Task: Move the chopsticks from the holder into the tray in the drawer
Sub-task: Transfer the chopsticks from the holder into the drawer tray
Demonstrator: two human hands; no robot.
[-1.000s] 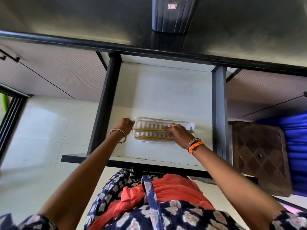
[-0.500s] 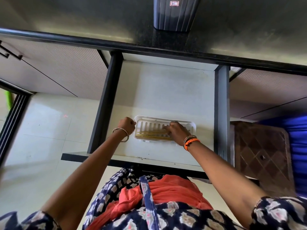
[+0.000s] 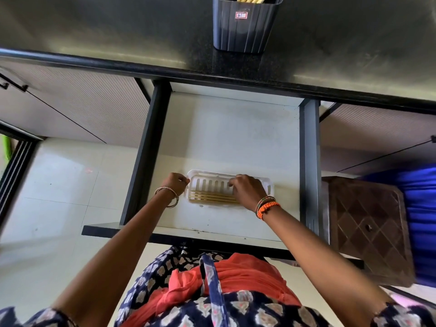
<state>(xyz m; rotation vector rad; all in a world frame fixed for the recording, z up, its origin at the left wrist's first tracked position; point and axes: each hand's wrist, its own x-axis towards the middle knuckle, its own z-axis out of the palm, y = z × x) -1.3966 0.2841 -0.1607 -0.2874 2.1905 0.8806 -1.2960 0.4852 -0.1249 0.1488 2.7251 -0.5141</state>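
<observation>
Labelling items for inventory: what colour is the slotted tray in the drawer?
White slotted plastic tray, clearest in the head view.

Dark speckled tabletop [image 3: 118, 31] runs across the top of your view, glossy with glare. Below it, pale ribbed cabinet fronts [image 3: 77, 102] flank the opening. To your right, a brown wooden stool [image 3: 368, 227] with a diamond pattern, blue fabric [image 3: 422, 220] just beside it. Off-white floor tiles [image 3: 59, 197] to your left.

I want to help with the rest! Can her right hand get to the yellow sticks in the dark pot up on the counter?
Probably yes. The right hand is low in the drawer on the white slotted plastic tray, while the dark ribbed holder stands open-topped on the black counter straight ahead, nothing between.
</observation>
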